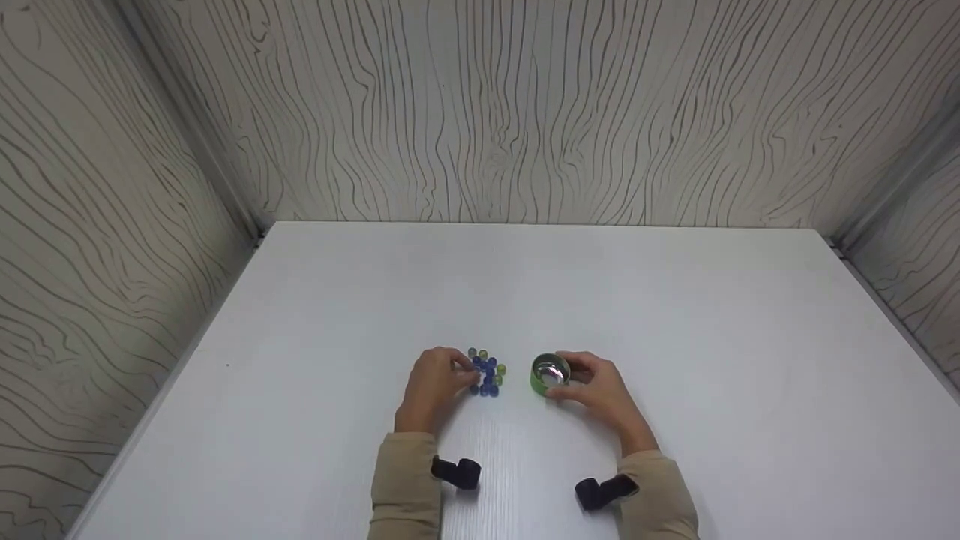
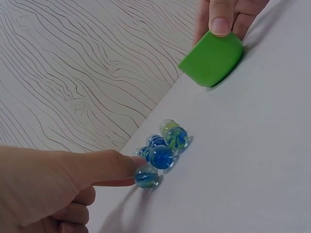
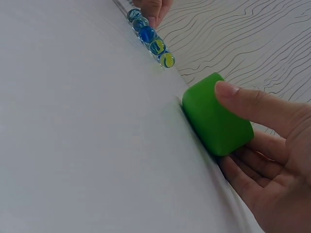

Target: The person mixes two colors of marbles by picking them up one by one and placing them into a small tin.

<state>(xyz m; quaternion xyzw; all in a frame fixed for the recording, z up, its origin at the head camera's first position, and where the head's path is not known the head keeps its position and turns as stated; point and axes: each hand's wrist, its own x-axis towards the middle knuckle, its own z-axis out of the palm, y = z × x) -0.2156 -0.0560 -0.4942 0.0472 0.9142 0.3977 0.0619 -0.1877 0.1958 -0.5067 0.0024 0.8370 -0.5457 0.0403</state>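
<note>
Gleaming silvery inside, a green cup (image 3: pixel 217 116) neighbours glassy, swirled marbles (image 2: pixel 161 157).

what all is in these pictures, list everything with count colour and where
marbles: about a dozen, exact count unclear; blue and yellow-green, clustered on the table by the left hand
cup: one, green outside, silvery inside, right of the marbles
table: one, white, under the marbles
speck: one, dark, left part of the table
wall panels: three, pale with dark wavy lines, behind and at both sides
corner strips: two, grey, where panels meet
wrist devices: two, black, beside the sleeves
sleeves: two, tan, on the forearms
left hand: one, bare, at the marbles
right hand: one, bare, gripping the cup
</note>
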